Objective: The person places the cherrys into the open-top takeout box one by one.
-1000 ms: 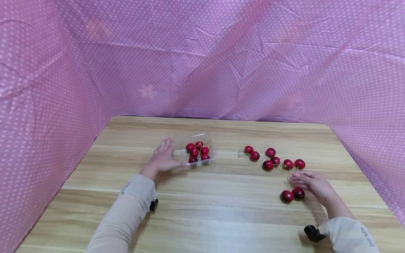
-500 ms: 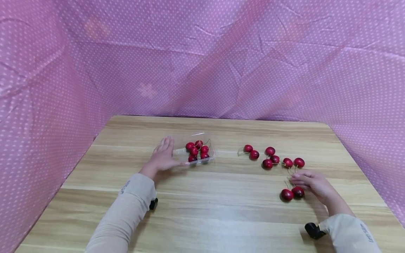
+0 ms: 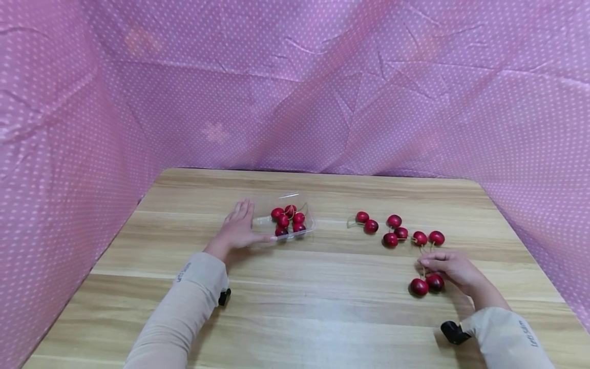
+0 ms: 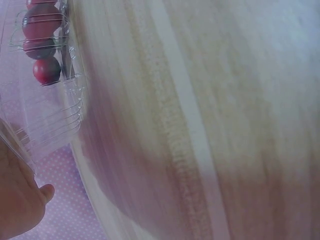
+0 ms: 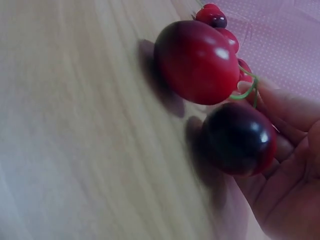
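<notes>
My right hand [image 3: 454, 269] pinches the green stem of the nearest pair of cherries [image 3: 418, 287] between thumb and fingertips. Up close in the right wrist view, one bright red cherry [image 5: 197, 62] and one darker cherry [image 5: 239, 139] hang from that joined stem, close over the table. My left hand [image 3: 237, 233] spreads along the left end of a clear plastic box [image 3: 262, 221], its thumb stretched along the near side. Several cherries [image 3: 283, 221] with stems lie toward the box's right end. The left wrist view catches the box's ribbed wall [image 4: 50, 120] and part of the hand [image 4: 20, 200].
Beyond the right hand lie more cherry pairs, one [image 3: 428, 238] right past the fingertips, others [image 3: 395, 236] farther left, and another [image 3: 366, 223] nearest the box. The wooden table [image 3: 295, 297] ends at a pink dotted cloth [image 3: 304, 102] behind and at the sides.
The right hand has shifted slightly toward the near cherry pair, and its thumb and fingertips have come together on the stem. The left hand and box stay put.
</notes>
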Demonstrator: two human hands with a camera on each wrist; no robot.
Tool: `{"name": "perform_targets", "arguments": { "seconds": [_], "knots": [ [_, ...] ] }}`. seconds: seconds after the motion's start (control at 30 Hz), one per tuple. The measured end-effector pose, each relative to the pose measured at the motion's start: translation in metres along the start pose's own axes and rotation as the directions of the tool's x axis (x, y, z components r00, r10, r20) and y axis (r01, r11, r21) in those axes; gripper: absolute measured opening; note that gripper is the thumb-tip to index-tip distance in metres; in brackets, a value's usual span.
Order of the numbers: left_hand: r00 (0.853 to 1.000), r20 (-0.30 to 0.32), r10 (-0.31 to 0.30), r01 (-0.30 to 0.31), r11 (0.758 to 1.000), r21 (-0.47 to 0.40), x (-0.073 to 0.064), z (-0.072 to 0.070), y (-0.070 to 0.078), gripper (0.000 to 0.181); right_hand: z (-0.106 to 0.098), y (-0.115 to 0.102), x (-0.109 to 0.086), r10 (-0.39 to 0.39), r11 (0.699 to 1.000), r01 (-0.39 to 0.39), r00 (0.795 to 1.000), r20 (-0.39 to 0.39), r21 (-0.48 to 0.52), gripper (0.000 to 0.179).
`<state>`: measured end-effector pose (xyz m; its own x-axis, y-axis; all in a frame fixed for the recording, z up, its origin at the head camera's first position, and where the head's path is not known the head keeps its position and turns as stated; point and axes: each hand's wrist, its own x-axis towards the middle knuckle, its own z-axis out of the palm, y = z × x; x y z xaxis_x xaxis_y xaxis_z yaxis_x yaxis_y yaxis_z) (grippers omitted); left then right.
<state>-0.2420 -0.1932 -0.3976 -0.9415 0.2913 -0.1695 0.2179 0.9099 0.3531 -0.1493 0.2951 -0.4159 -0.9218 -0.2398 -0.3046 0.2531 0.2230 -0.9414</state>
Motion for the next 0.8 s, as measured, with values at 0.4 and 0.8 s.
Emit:
{"name": "perform_targets", "arguments": {
  "seconds": [0.4,0.8],
  "knots": [
    [1.0,0.012,0.002,-0.002,1.0,-0.002,-0.001,-0.0016,0.001,0.117,-0.0027,0.0032,-0.0027,-0.007,0.989,0.001,0.999,0.042,0.148,0.018],
    [1.0,0.008,-0.002,0.002,1.0,-0.006,-0.0015,-0.0001,0.0004,0.117,0.0044,0.0035,-0.0005,-0.198,0.936,0.153,0.973,0.117,0.316,0.026]
  ]
}}
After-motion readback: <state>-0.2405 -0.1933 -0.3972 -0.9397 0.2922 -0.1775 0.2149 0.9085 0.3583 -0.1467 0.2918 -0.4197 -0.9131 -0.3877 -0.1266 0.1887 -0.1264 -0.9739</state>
